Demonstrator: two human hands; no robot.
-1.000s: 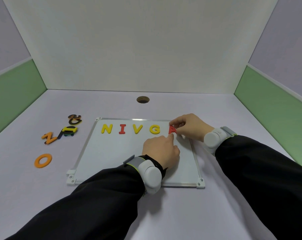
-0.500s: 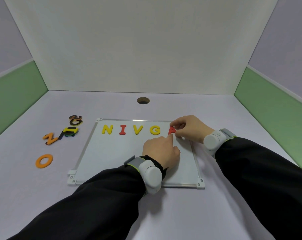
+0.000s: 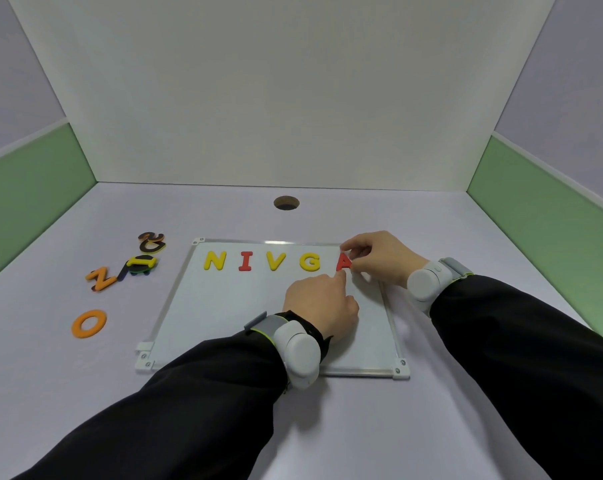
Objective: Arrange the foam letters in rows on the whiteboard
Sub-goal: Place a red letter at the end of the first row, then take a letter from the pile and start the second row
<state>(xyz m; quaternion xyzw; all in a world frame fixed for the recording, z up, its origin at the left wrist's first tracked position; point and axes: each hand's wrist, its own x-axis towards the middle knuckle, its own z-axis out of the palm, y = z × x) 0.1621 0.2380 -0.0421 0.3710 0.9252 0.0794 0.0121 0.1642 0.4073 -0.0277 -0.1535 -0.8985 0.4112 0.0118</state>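
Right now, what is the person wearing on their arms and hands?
Both arms are in long black sleeves. Each wrist carries a rounded white device on a grey strap edged in yellow-green. The left hand and right hand are bare, without gloves.

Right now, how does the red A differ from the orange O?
The red A lies on the whiteboard, last in the top row; the orange O lies on the table left of the board. The A is touched by the right hand and left hand; the O lies untouched. Both are foam letters lying flat.
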